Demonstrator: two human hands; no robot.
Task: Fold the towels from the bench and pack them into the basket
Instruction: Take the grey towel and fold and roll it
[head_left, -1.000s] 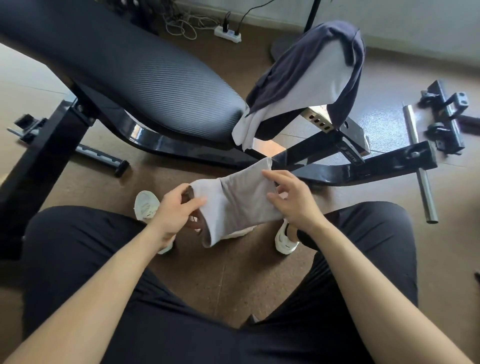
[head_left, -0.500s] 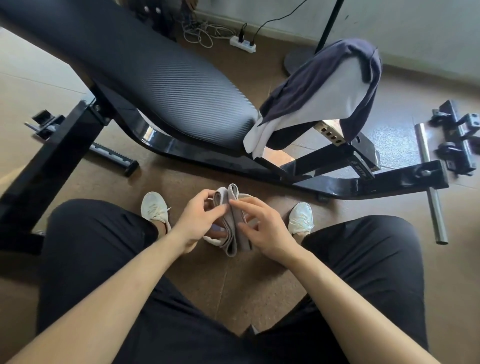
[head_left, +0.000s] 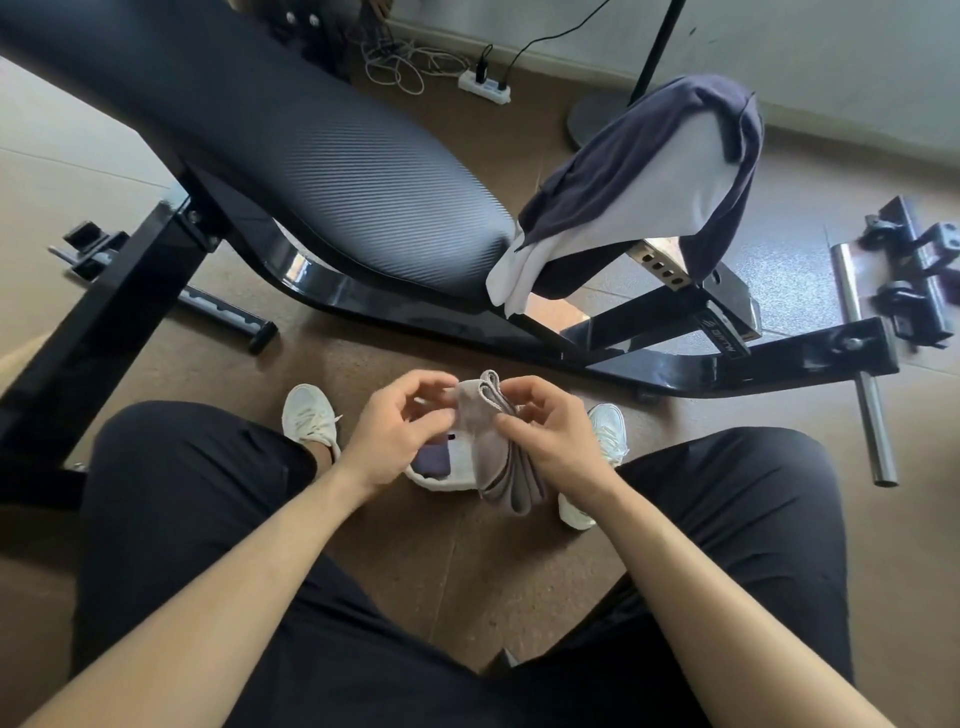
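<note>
A folded grey towel (head_left: 498, 441) hangs upright between my knees. My right hand (head_left: 556, 441) grips it from the right, fingers curled round the folds. The curled fingertips and thumb of my left hand (head_left: 400, 426) pinch its upper left edge. Just beneath it a small white basket (head_left: 441, 486) sits on the floor with a dark purple towel (head_left: 431, 460) inside; my hands hide most of it. On the raised end of the black padded bench (head_left: 311, 156), a dark navy towel (head_left: 623, 150) lies draped over a white towel (head_left: 670, 182).
My white shoes (head_left: 309, 415) flank the basket on the brown floor. The bench's black frame (head_left: 727, 358) and a steel bar (head_left: 862, 374) lie ahead and to the right. A power strip (head_left: 485, 88) with cables and a stand base sit by the far wall.
The grey towel went from a wide half-fold to a narrow bundle. Both hands closed together on it and now hold it upright, with the basket showing beneath it.
</note>
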